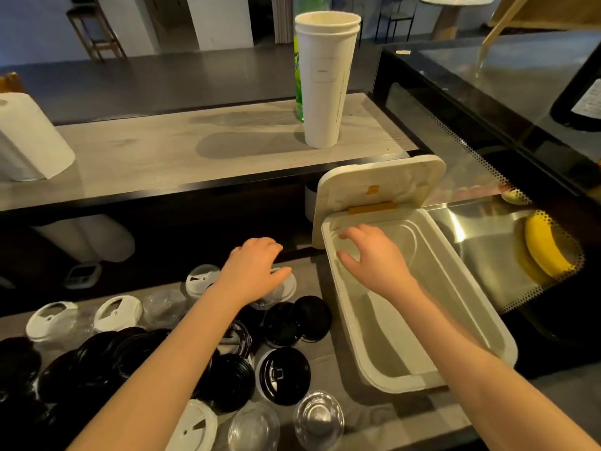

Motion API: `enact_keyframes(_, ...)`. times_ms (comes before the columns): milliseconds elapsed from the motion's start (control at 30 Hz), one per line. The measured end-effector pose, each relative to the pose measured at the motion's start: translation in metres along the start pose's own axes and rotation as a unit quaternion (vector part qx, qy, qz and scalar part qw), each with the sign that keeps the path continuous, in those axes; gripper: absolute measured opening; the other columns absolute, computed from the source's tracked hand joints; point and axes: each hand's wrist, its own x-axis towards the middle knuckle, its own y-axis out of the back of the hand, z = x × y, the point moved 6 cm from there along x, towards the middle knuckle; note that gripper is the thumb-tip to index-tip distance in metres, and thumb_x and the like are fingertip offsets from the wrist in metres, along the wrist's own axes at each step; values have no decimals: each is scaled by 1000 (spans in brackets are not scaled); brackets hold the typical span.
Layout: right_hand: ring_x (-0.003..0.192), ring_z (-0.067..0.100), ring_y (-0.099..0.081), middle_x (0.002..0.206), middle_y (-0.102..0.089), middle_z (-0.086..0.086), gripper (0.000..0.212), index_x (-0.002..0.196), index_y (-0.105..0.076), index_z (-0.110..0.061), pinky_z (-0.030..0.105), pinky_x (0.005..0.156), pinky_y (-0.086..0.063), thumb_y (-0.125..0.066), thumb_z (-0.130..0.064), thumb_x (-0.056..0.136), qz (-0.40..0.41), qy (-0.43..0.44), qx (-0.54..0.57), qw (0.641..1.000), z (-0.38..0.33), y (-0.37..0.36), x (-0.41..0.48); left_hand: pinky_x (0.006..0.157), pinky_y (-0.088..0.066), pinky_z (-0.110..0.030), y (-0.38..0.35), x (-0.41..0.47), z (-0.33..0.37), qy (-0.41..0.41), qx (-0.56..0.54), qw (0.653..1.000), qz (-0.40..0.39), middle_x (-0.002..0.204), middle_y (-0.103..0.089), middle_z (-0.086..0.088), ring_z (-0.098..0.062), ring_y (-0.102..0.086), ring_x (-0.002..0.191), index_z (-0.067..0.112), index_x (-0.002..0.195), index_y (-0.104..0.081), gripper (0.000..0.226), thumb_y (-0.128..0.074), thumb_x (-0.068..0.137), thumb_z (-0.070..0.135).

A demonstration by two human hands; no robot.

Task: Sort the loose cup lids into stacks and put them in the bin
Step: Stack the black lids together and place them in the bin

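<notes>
Early stage, by my read. Almost all the loose lids are unsorted in a heap just left of the bin. The black lids overlap each other, w/ white lids and clear dome lids mixed around them. No tidy stack shows anywhere, so nearly everything is left to do.

The bin's flip lid stands open at its far end. Inside looks bare white except under the R hand, at the bin's far end. A faint clear curved edge shows there, maybe a clear lid, but can't confirm. R hand's fingers are spread and bent downward; can't tell if they hold anything.

L hand is just left of the bin's far corner, fingers curled over a pale lid. Looks like a grip, prob. the next pick.

Beyond the bin, on the raised shelf, stand nested paper cups; their contents aren't visible.
</notes>
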Motion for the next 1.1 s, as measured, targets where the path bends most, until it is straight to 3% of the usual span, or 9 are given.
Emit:
enact_keyframes(100,111,20,-50,116,-59,1,30,119,-59,-15,29,87,-41,-56,-28,92,15,38,37,998,-38,6,-15,103,-37,-36,-7,-24,-25,20,-36,999,-14,137,-46,-1,-19,-40,127,16,136,-44,52,-48,93,45)
enact_keyframes(233,108,21,-53,113,-60,4,29,118,-60,-12,30,88,-44,-57,-22,91,-28,65,91,993,-80,-16,-39,94,-42,-32,-32,-59,-49,24,-65,997,-30,119,-54,-1,-20,-47,115,17,125,-54,42,-52,90,40)
enact_keyframes(367,107,20,-53,114,-56,1,34,123,-54,-17,33,83,-47,-56,-29,90,-110,19,94,989,-102,-63,-73,99,-40,-34,-62,-92,-64,45,-74,994,-65,125,-49,-1,-20,-41,120,17,130,-49,46,-53,90,41)
enact_keyframes(500,125,29,-42,137,-41,5,69,144,-30,-17,36,95,-42,-60,-39,86,-257,-49,8,965,-99,-122,-112,105,-32,-34,-85,-122,-70,46,-56,994,-81,135,-39,3,-18,-30,127,21,137,-41,57,-54,88,46)
enact_keyframes(567,132,30,-36,146,-31,8,90,151,-13,-17,35,102,-38,-66,-41,82,-322,-91,34,942,-96,-143,-126,108,-25,-37,-95,-133,-70,35,-25,994,-101,141,-30,4,-18,-21,133,23,142,-34,65,-55,86,49)
enact_keyframes(667,135,31,-31,149,-28,10,101,152,0,-23,37,105,-35,-70,-39,80,-366,-152,67,916,-89,-166,-134,111,-18,-42,-110,-139,-76,38,13,990,-134,149,-20,0,-23,-11,139,23,144,-31,69,-58,85,46)
enact_keyframes(833,135,31,-30,149,-21,9,105,150,-8,-28,43,108,-36,-75,-44,71,-334,-191,94,918,-83,-180,-133,112,-15,-44,-123,-137,-85,44,29,989,-141,152,-17,-3,-25,-8,141,22,142,-32,67,-61,85,40)
enact_keyframes(1000,132,22,-34,143,-20,1,99,146,-21,-27,29,106,-37,-80,-34,67,-264,-211,190,922,-79,-174,-136,111,-17,-42,-121,-132,-88,45,9,993,-108,150,-21,-1,-23,-11,140,20,133,-42,58,-64,83,40)
enact_keyframes(1100,129,19,-38,140,-26,-3,97,141,-26,-33,28,104,-39,-79,-36,60,-219,-228,278,907,-77,-167,-138,105,-22,-36,-113,-130,-91,53,-49,995,-75,138,-34,4,-18,-22,132,20,114,-50,41,-65,81,40)
